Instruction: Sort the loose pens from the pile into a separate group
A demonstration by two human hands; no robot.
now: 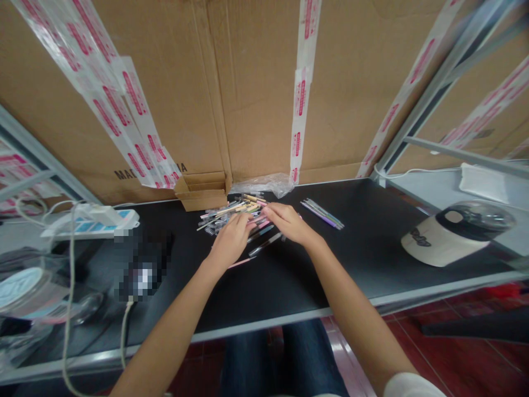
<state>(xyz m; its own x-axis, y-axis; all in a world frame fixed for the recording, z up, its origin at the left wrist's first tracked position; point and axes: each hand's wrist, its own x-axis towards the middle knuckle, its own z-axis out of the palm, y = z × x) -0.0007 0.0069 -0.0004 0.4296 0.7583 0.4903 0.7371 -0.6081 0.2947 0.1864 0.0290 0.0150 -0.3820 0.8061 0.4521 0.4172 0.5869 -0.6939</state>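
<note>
A loose pile of pens, some clear and some pale yellow or pink, lies on the black tabletop. My left hand and my right hand meet over the pile's front right side. The fingers of both hands are closed around a slim pinkish pen, partly hidden by the fingertips. Below my hands, a few single pens lie loose on the table. To the right of my right hand, several purple and grey pens lie side by side in a neat group.
Behind the pile stand a small open cardboard box and crumpled clear plastic, against a tall taped carton. A white and black appliance sits at right. At left are a power strip, cables and a plastic-wrapped roll.
</note>
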